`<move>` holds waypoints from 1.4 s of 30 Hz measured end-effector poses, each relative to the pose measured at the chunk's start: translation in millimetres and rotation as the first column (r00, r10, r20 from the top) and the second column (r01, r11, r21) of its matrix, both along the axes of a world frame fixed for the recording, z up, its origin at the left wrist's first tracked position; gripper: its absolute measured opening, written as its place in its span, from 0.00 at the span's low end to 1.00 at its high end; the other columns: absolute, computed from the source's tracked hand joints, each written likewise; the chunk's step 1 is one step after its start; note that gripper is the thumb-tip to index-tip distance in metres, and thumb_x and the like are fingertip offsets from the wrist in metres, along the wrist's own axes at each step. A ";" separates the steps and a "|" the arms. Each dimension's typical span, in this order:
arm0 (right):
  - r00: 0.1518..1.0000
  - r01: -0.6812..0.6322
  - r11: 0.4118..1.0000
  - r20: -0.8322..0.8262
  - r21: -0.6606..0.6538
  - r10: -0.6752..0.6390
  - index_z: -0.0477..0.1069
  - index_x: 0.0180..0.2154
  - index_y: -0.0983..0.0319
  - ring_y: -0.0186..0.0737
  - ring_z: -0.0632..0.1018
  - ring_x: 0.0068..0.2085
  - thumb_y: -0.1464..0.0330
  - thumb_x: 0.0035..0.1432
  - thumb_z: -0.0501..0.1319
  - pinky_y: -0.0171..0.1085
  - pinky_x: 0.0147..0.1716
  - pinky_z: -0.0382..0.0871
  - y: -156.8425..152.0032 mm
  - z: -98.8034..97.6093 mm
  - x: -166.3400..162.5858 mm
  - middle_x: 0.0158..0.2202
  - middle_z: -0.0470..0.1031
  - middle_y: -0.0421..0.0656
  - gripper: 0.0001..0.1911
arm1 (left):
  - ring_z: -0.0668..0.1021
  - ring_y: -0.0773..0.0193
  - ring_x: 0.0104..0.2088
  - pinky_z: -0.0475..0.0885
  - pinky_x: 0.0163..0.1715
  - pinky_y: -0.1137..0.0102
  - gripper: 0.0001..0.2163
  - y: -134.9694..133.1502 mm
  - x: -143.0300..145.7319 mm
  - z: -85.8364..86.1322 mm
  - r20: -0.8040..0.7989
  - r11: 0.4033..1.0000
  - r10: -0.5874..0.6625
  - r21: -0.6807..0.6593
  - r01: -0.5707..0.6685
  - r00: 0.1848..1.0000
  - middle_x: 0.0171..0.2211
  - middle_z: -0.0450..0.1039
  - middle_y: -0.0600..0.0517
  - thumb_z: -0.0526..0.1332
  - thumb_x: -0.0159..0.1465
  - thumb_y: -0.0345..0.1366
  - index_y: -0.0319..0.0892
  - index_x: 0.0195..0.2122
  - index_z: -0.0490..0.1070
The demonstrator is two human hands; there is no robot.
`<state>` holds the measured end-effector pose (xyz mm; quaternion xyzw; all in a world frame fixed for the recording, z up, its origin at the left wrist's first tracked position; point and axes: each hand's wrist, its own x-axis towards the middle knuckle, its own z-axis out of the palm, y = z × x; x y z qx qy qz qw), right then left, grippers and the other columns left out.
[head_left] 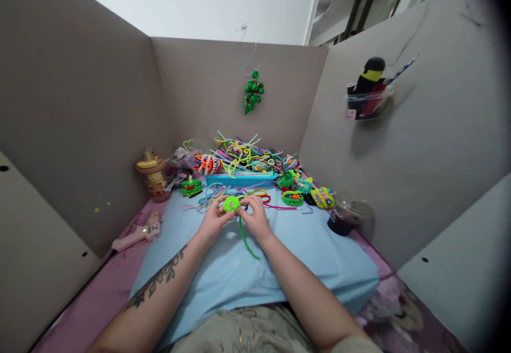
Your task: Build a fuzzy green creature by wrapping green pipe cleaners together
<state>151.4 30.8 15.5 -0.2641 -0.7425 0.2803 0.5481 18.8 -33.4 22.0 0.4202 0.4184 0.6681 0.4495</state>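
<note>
Between my two hands is a round, bright green coil of pipe cleaner (231, 204), held just above the blue cloth. My left hand (214, 216) pinches its left side, fingers bent. On its right side my right hand (254, 216) grips the coil's edge, where a long green pipe cleaner tail (246, 241) hangs down and curves to the right. Some of my fingertips are hidden behind the coil. Just past my hands lie loose coloured pipe cleaners (211, 196) on the cloth.
A blue tray (239, 180) heaped with pipe cleaners stands at the back. Finished pieces sit around it, among them a green one (191, 187) and a yellow one (322, 197). A pink glue gun (139, 235) lies left; a dark cup (341, 221) stands right. Panels enclose three sides.
</note>
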 end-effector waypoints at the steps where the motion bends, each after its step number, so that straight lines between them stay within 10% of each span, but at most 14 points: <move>1: 1.000 0.006 1.000 -0.010 -0.020 -0.006 0.70 0.31 0.60 0.42 0.68 0.40 0.71 0.49 0.62 0.40 0.43 0.61 -0.3 -0.6 -0.6 0.33 0.71 0.41 0.04 | 0.75 0.68 0.29 0.67 0.30 0.74 0.28 0.0 -0.1 -0.3 0.004 1.000 -0.004 0.000 0.004 1.000 0.34 0.75 0.52 0.70 0.46 0.32 0.41 0.47 0.61; 22: 0.999 -0.032 0.999 -0.038 -0.008 0.032 0.70 0.21 0.59 0.41 0.69 0.37 0.69 0.47 0.64 0.40 0.42 0.61 3.2 2.4 2.5 0.28 0.70 0.40 0.06 | 0.77 0.64 0.32 0.70 0.34 0.70 0.28 3.7 -2.4 -4.8 -0.049 0.999 -0.031 -0.012 0.031 0.998 0.35 0.76 0.50 0.71 0.44 0.33 0.40 0.47 0.64; 31: 1.000 0.015 0.994 -0.018 0.108 -0.013 0.71 0.35 0.59 0.42 0.70 0.41 0.71 0.56 0.56 0.43 0.45 0.62 13.7 -3.3 11.1 0.35 0.72 0.43 0.07 | 0.76 0.69 0.29 0.68 0.26 0.77 0.28 1.2 -13.7 3.3 0.185 0.996 0.043 -0.079 -0.029 0.982 0.35 0.74 0.53 0.70 0.46 0.33 0.45 0.49 0.64; 37: 0.903 -0.350 0.908 0.342 0.230 0.262 0.72 0.43 0.56 0.41 0.72 0.41 0.76 0.52 0.54 0.42 0.42 0.66 10.7 -14.1 2.5 0.37 0.74 0.43 0.18 | 0.76 0.70 0.28 0.70 0.28 0.75 0.20 4.5 -22.8 4.0 0.381 0.984 0.152 -0.146 -0.103 0.912 0.33 0.73 0.54 0.69 0.48 0.30 0.45 0.42 0.66; 42: 0.913 -0.373 0.919 0.225 0.129 0.339 0.76 0.34 0.56 0.40 0.74 0.37 0.70 0.56 0.57 0.42 0.41 0.68 3.1 -12.3 -0.4 0.33 0.76 0.43 0.09 | 0.76 0.68 0.29 0.70 0.28 0.74 0.24 6.3 -23.2 2.5 0.289 0.976 0.210 -0.121 -0.182 0.934 0.31 0.73 0.54 0.70 0.46 0.34 0.44 0.43 0.64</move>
